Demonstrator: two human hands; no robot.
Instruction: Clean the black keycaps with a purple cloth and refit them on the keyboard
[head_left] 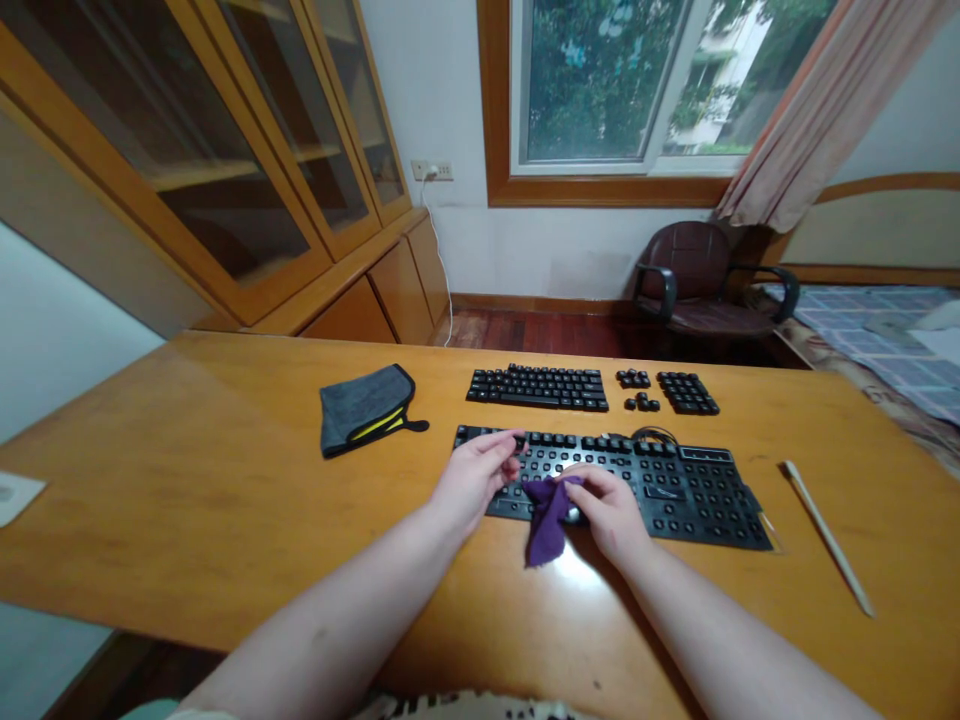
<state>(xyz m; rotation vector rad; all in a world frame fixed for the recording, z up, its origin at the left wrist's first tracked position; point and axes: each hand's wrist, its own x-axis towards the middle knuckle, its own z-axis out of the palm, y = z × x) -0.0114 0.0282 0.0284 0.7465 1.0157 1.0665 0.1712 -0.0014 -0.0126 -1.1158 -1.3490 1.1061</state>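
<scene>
A black keyboard [675, 490] lies across the wooden table [210, 480] in front of me. My left hand [476, 478] rests on its left end, fingers curled over the keys, holding it in place. My right hand [611, 510] is closed on a purple cloth [546, 520] and presses it against the keyboard's front edge near the middle. Part of the cloth hangs down onto the table. Behind the keyboard, several black keycaps [538, 387] lie set out in keyboard order, with a smaller number-pad group [687, 392] to their right.
A folded grey cloth with yellow trim [364, 408] lies at the left. A thin pale stick [826, 535] lies at the right. A white paper [13, 495] sits at the table's left edge. A dark armchair [701, 285] stands under the window.
</scene>
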